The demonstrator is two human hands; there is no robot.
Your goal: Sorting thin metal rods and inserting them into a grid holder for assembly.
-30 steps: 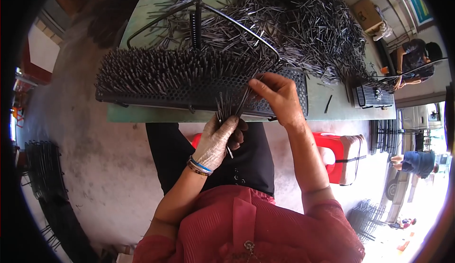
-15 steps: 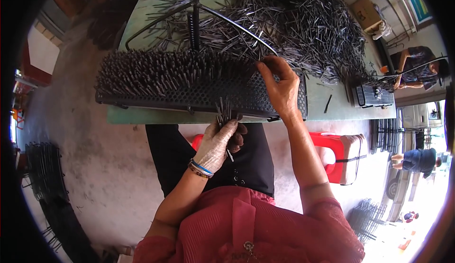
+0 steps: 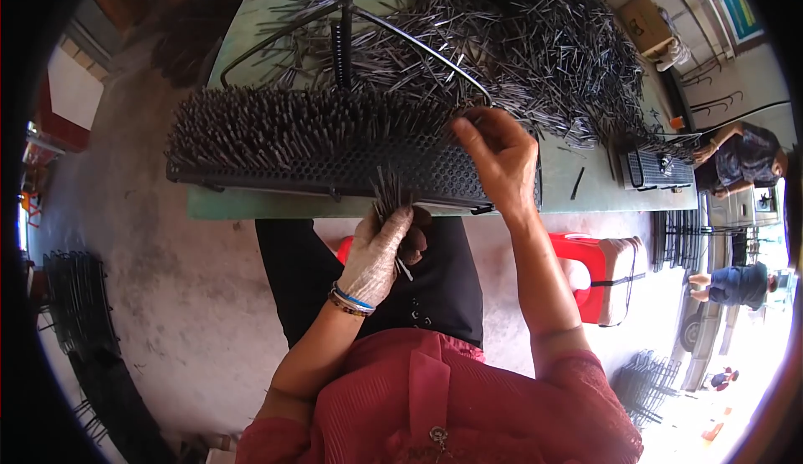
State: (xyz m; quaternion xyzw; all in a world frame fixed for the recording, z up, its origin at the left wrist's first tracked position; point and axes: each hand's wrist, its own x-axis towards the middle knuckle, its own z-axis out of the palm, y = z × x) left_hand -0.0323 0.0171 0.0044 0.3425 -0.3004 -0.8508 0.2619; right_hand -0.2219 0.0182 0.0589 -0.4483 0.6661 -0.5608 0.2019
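My left hand, in a pale glove with dark fingers, is closed round a bunch of thin dark rods that stick up from it, just in front of the table edge. Across the near edge of the table lies a long black perforated tray. Upright dark rods stand densely in its left and rear holes; the front right holes show bare. Bare and bent at the wrist, my right hand is over the tray's right part, thumb and fingers closed together. Its fingertips are partly hidden, so what they pinch is unclear.
A large heap of loose dark rods covers the green table. A black metal frame rises behind the tray. Right of it, a person works at a smaller tray. A red stool stands beside me.
My right hand has shifted slightly right at the tray, its fingers still bent. My left hand has dropped slightly with the rods. The person at the right has leaned and moved an arm.
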